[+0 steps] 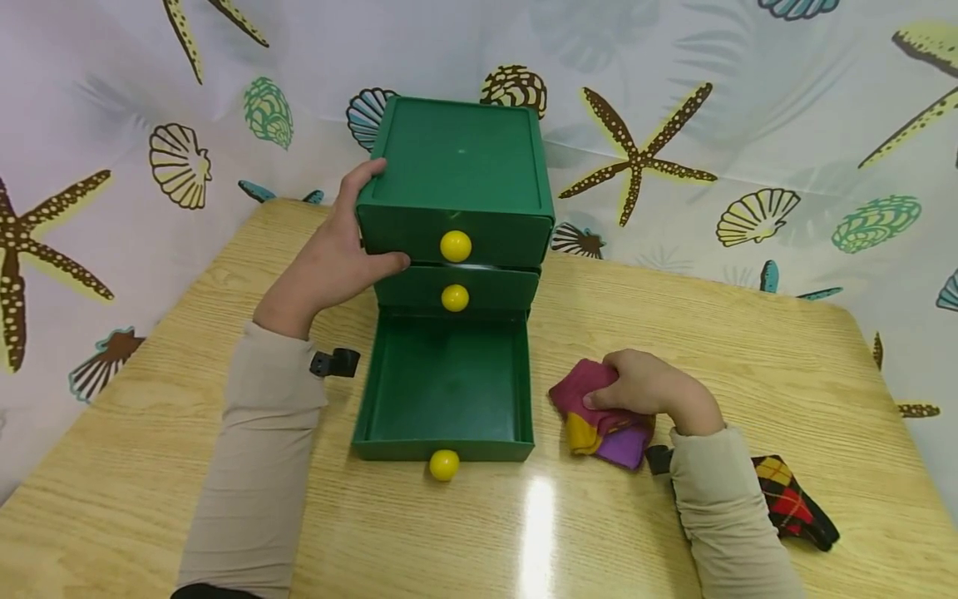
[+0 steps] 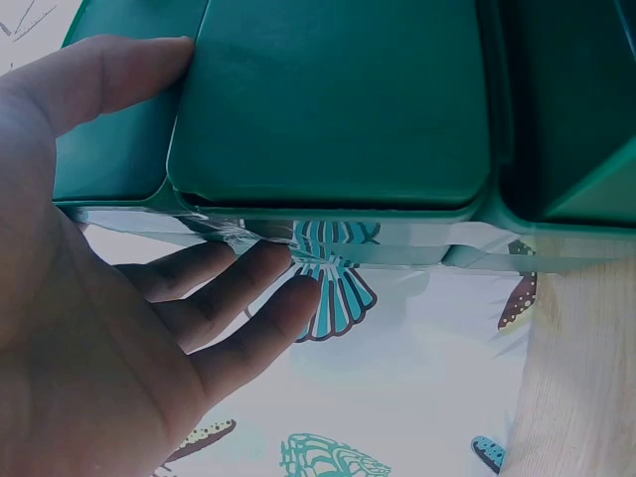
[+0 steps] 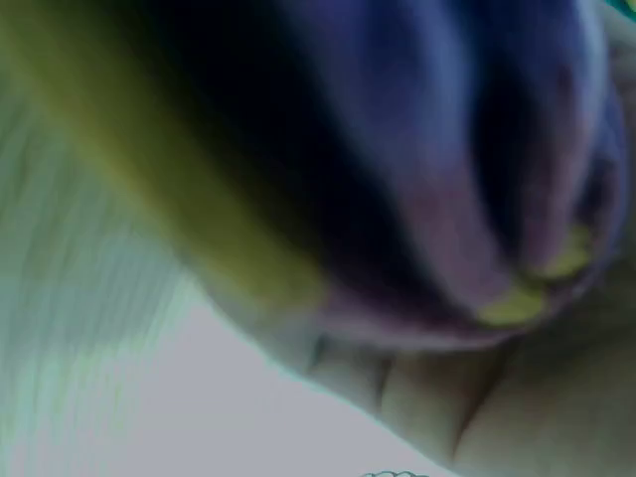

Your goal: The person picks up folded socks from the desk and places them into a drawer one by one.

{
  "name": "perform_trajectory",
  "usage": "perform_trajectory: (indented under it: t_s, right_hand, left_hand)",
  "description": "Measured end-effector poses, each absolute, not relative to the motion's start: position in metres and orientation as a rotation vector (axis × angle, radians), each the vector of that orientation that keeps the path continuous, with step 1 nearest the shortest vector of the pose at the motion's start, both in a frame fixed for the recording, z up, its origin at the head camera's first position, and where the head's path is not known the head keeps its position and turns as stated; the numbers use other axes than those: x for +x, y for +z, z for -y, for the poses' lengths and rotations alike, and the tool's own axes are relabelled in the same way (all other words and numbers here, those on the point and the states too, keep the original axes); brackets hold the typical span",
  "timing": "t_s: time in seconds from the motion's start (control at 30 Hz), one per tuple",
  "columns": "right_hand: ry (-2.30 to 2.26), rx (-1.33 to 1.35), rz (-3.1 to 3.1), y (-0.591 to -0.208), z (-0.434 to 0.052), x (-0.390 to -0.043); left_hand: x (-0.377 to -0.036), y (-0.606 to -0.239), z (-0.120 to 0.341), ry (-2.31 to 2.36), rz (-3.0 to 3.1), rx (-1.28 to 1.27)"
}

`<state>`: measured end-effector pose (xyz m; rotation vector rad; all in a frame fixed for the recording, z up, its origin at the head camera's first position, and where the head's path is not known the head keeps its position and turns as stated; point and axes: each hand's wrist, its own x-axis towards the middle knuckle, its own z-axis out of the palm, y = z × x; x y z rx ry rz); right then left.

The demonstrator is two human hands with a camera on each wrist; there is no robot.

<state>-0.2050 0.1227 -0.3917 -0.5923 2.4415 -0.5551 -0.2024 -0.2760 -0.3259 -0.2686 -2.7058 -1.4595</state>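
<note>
Spreading across the whole scene, a wooden table [image 1: 786,349] is seen in front of a white curtain [image 1: 748,50] printed with shells and starfish. A green drawer box [image 1: 460,158] is stood on the far middle of the table. Three drawers are stacked in it, each with a round yellow knob. The bottom drawer [image 1: 447,391] is pulled out toward the near side, and nothing is seen inside it. The top drawer [image 1: 494,233] and the middle drawer [image 1: 494,289] are pushed in. The left side of the box is touched by the left hand [image 1: 333,258], with the fingers laid almost straight along the top left corner and the thumb pressed on the front of the top drawer. In the left wrist view the green side is seen close to the fingers [image 2: 238,298]. A bunched sock [image 1: 602,428] in pink, yellow and purple is lying on the table just right of the open drawer. It is gripped from above by the right hand [image 1: 647,387], with the fingers curled round it. The right wrist view is too blurred for more to be told. A dark checked sock [image 1: 793,499] in red and yellow is lying near the right sleeve, partly hidden by it.
</note>
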Motion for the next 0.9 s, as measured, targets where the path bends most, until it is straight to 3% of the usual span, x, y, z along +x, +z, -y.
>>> perform_trajectory:
  t_s: [0.5,0.73,0.9]
  right_hand:
    - [-1.499,-0.506,-2.265,-0.37,-0.084,-0.197]
    - [-1.685,-0.482,-2.066,-0.364,-0.031,-0.187]
    - [-1.546,-0.533,-2.206,-0.368,-0.013,-0.182]
  left_hand:
    - [-0.202,-0.321,0.273,-1.435,2.734,-0.254]
    - [-0.2,-0.32,0.274,-1.435,2.725,-0.221]
    - [-0.2,-0.324,0.273,-1.464,2.702,-0.237]
